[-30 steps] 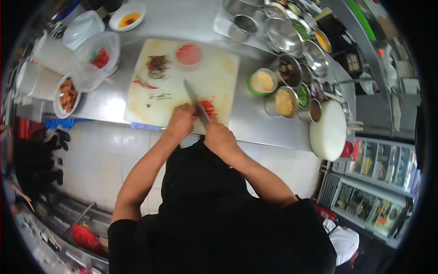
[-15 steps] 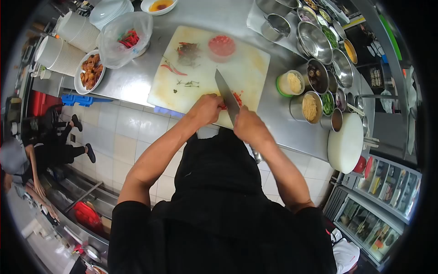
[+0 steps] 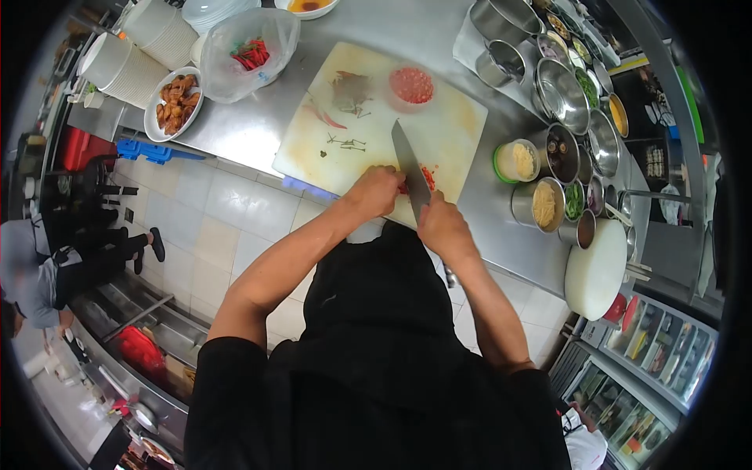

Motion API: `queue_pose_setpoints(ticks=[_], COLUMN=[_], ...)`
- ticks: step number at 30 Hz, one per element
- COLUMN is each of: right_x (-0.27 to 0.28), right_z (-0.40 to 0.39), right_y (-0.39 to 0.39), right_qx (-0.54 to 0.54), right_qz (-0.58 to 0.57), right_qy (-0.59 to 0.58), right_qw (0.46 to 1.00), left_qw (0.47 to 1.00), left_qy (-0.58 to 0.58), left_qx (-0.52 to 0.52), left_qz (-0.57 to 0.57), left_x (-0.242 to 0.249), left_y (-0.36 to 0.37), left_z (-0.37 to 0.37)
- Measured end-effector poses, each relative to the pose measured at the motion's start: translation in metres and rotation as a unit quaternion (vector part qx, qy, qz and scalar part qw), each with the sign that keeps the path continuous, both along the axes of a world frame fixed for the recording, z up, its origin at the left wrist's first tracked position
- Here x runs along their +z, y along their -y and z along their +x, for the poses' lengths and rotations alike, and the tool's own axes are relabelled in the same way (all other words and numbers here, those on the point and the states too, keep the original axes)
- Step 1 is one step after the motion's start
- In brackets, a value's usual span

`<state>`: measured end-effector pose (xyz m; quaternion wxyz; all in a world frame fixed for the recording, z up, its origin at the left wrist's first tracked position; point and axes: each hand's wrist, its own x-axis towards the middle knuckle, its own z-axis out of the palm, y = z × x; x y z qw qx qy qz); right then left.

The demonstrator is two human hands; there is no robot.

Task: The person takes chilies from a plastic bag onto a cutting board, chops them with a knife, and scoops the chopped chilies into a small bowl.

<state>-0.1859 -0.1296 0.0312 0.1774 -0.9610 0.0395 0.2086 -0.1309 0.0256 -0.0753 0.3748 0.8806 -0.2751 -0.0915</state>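
My right hand (image 3: pixel 445 227) is closed round the handle of a kitchen knife (image 3: pixel 409 157), its broad blade pointing away across the white cutting board (image 3: pixel 458 117). Beside the blade, my left hand (image 3: pixel 376 190) has curled fingers pressed on red chilli (image 3: pixel 403 189), mostly hidden under the fingertips. Chopped red chilli (image 3: pixel 428 174) lies on the blade's right side. Farther up the board are a clear tub of chopped chilli (image 3: pixel 411 84), a brownish heap (image 3: pixel 350 90), a red chilli strip (image 3: pixel 333 120) and green stems (image 3: pixel 346 142).
Left of the board are a bagged bowl of red chillies (image 3: pixel 251 53), a dish of browned pieces (image 3: pixel 177 106) and stacked white bowls (image 3: pixel 129 70). Metal pots (image 3: pixel 501 63) and ingredient tubs (image 3: pixel 516 161) crowd the right. A co-worker (image 3: pixel 47 266) is at far left.
The whole view has shifted, so the board and counter items appear farther right. Both hands keep nearly the same place on the board, with the knife still beside the left fingers.
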Motion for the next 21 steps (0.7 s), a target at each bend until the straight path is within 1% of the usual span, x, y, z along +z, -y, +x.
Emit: queue_pose_setpoints(ticks=[2,4,6,7,8,9,10,12,13,14,16,17,18,20,21], right_x=[0.010,-0.013,-0.016,-0.012,-0.005,0.008,0.005,-0.007,-0.012,-0.014,-0.008,0.007,0.004,-0.010,-0.020], right_z=[0.004,-0.015,-0.015,-0.010,-0.003,0.000,-0.003,-0.014,-0.020,-0.017,-0.007,0.002,0.000,-0.010,-0.018], right_y=[0.000,-0.015,-0.010,-0.002,0.003,0.003,0.002,-0.008,-0.015,-0.011,-0.003,0.001,0.001,0.001,-0.012], right_qx=[-0.029,-0.055,-0.051,-0.024,0.004,0.015,0.019,-0.034,-0.056,-0.055,-0.013,-0.012,-0.010,-0.009,-0.049], right_qz=[0.024,-0.013,-0.012,0.000,0.014,0.017,0.016,0.000,-0.013,-0.014,0.011,0.018,0.018,0.026,0.023], right_qy=[-0.083,-0.011,-0.012,-0.010,0.002,-0.020,-0.020,-0.017,-0.028,-0.030,-0.010,-0.058,-0.057,-0.017,0.003], right_qw=[0.996,0.998,0.999,1.000,1.000,1.000,0.999,0.999,0.998,0.998,1.000,0.998,0.998,0.999,0.999], left_qw=[1.000,0.998,0.998,0.999,1.000,1.000,1.000,0.998,0.998,0.999,0.999,1.000,1.000,1.000,1.000], left_qy=[0.018,0.041,0.052,0.043,0.024,0.008,0.008,0.053,0.055,0.044,0.023,0.023,0.020,0.022,0.024], left_qx=[0.004,0.011,-0.006,-0.014,-0.010,0.000,0.003,0.001,0.005,0.001,-0.013,-0.001,0.015,0.014,0.010], left_qz=[0.022,0.044,0.020,0.022,0.013,0.001,0.001,0.020,0.019,0.017,0.021,0.016,0.007,0.007,0.008], left_x=[0.003,0.003,-0.004,-0.004,-0.002,-0.001,-0.004,-0.006,-0.005,-0.006,-0.004,-0.001,0.001,-0.006,-0.007], left_y=[0.002,-0.001,-0.001,0.000,0.000,-0.001,0.000,0.000,-0.001,-0.001,-0.001,-0.001,-0.001,-0.002,-0.001], left_z=[-0.003,0.003,-0.001,-0.009,-0.005,-0.001,-0.002,-0.002,0.003,0.003,-0.006,-0.003,-0.003,-0.003,-0.002])
